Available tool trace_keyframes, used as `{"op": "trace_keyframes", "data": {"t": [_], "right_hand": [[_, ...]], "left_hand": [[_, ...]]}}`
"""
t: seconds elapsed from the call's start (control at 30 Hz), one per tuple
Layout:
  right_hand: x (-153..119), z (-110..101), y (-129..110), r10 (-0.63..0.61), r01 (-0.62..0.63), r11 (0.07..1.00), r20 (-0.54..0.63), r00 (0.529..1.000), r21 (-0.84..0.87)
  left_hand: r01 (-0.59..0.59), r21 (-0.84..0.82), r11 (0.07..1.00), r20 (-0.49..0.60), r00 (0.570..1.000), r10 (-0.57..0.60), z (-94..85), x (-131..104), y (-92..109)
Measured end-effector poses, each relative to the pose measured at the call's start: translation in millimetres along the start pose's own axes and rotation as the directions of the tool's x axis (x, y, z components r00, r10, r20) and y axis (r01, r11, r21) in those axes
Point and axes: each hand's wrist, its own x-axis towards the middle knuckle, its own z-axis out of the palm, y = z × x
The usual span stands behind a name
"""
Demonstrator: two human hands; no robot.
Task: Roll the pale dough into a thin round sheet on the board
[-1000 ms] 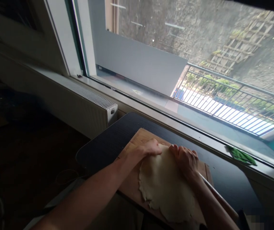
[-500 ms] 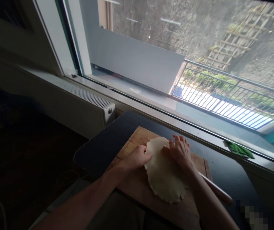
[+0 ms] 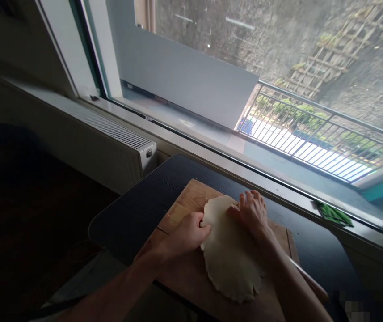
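Note:
A pale, flat sheet of rolled dough (image 3: 226, 250) with a ragged edge lies on a wooden board (image 3: 183, 201). My left hand (image 3: 191, 230) pinches its left edge between thumb and bent fingers. At the dough's upper right edge is my right hand (image 3: 253, 212), thumb over the dough and fingers curled close beyond it; the exact grip there is partly hidden. A wooden rolling pin (image 3: 308, 278) shows in part to the right of my right forearm, which covers the rest of it.
The board rests on a dark table (image 3: 137, 210) with rounded corners, beside a window sill. A green cloth (image 3: 334, 213) lies on the sill. Left of the table stands a white radiator (image 3: 124, 156). Something pixelated is at the lower right.
The view has shifted slightly, and the board and dough sit a little lower. My right hand's fingers are closer together at the dough's edge. My left hand keeps its pinch.

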Motion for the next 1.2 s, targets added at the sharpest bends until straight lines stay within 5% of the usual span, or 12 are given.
{"op": "trace_keyframes", "data": {"t": [0.13,0.3,0.4,0.5,0.67,0.87,1.07,1.2], "right_hand": [[-24.3,3.0,-12.0,-0.233,0.231,0.972,-0.098,0.968,-0.026],[-10.8,-1.2,-9.7,-0.025,0.024,1.000,-0.060,0.998,-0.005],[-24.2,0.7,-16.2,-0.169,0.169,0.985,0.005,0.986,0.028],[-28.3,3.5,-19.8,-0.268,0.268,0.963,-0.052,0.962,0.004],[4.5,3.3,-14.9,-0.002,0.002,1.000,-0.059,0.998,0.003],[-21.3,6.0,-28.0,-0.270,0.270,0.962,-0.005,0.963,0.042],[22.8,2.5,-7.6,-0.043,0.048,0.998,0.128,0.991,-0.033],[7.7,8.5,-16.5,-0.207,0.179,0.972,0.195,0.959,0.150]], "left_hand": [[-0.033,-0.014,0.999,0.007,0.999,0.033,0.7,0.2,-0.7],[-0.014,0.077,0.997,-0.038,0.999,0.017,2.6,-9.1,-0.7],[0.000,0.103,0.995,-0.078,0.997,0.008,7.2,-20.6,-6.1],[0.017,0.122,0.992,-0.103,0.995,-0.004,10.5,-25.7,-11.3],[0.023,0.120,0.992,-0.072,0.997,-0.014,8.4,-21.4,-10.5],[0.005,0.145,0.989,-0.093,0.996,0.008,10.5,-22.0,-14.7],[0.013,0.178,0.984,-0.083,0.997,0.002,8.9,-22.1,-13.6],[0.003,0.125,0.992,-0.061,0.998,0.004,9.8,-23.4,-11.6]]}}
